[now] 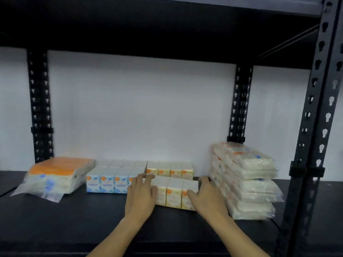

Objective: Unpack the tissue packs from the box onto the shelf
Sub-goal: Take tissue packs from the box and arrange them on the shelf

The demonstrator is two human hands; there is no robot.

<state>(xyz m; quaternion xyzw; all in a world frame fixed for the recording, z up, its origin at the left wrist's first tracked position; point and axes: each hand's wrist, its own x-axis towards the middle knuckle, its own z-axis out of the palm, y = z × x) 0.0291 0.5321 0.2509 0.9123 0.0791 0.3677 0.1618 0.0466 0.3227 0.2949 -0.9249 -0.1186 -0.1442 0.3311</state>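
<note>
**Both hands on yellow tissue block, lower centre of shelf**

Left hand [142, 194] grips the left end of the yellow tissue pack block [175, 192], fingers curled over its top edge. Right hand [205, 195] grips the right end, thumb on the front face, fingers round the far corner. Block sits on the black shelf [74, 219], lower centre of frame. Front shows orange dots and a small recycling mark at lower right; print too blurred to read.

Just behind it: a second yellow pack row [169, 170], same orange dots. Left of that, touching: blue-and-white pack block [109, 180], orange dots, text lines unreadable. Far left: flat orange-topped bundle [55, 175] in clear wrap, tilted. Right of the hands: tall stack of white wrapped packs [245, 180], blurred. Dark perforated upright [313, 112] at right edge. White wall [139, 108] behind.
</note>
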